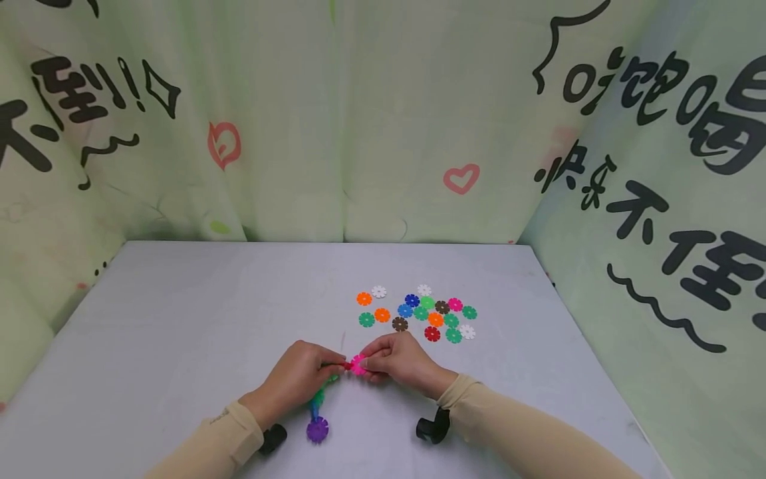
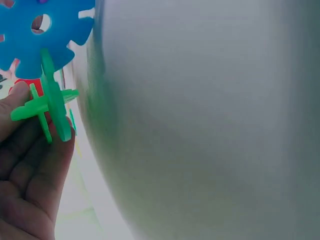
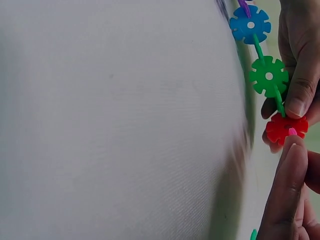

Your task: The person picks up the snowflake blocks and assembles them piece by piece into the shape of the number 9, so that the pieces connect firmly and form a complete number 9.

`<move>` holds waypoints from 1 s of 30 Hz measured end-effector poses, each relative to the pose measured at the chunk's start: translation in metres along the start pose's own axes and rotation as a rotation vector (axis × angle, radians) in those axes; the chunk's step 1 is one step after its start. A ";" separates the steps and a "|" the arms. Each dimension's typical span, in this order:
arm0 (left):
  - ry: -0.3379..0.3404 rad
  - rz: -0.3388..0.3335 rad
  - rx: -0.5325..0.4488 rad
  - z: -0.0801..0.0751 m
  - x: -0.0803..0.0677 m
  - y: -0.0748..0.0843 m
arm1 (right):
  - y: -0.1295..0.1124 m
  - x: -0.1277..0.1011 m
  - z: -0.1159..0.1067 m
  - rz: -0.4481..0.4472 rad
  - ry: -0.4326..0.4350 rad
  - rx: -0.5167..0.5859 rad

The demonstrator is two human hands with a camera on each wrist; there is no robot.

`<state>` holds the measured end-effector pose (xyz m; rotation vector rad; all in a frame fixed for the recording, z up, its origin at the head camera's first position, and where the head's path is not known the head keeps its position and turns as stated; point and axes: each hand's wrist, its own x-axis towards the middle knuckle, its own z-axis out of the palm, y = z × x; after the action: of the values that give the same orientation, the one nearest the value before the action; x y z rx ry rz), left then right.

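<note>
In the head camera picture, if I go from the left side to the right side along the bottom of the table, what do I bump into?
Left hand → purple disc → pink disc → right hand.

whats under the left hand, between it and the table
Under the left hand runs a chain of snowflake discs; green and blue ones peek out and a purple disc ends it. The links beneath the palm are hidden.

Grey bench [image 1: 179,346] backed by pale green printed curtains [image 1: 359,120]; loose snowflake discs [image 1: 419,311] in many colours scattered just beyond the middle, right of centre.
</note>
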<state>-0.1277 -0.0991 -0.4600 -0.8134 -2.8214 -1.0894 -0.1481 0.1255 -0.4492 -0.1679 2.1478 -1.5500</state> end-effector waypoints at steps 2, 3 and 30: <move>0.001 -0.019 -0.015 -0.001 0.000 0.000 | 0.000 0.000 0.000 0.008 -0.005 0.019; 0.001 -0.027 -0.017 -0.001 0.000 0.000 | 0.000 0.000 0.000 0.012 -0.007 0.027; -0.155 -0.056 0.101 -0.008 0.010 0.002 | -0.002 0.006 -0.007 0.013 -0.150 0.006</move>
<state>-0.1366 -0.0980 -0.4512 -0.8502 -3.0151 -0.9182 -0.1565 0.1285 -0.4475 -0.2595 2.0243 -1.4875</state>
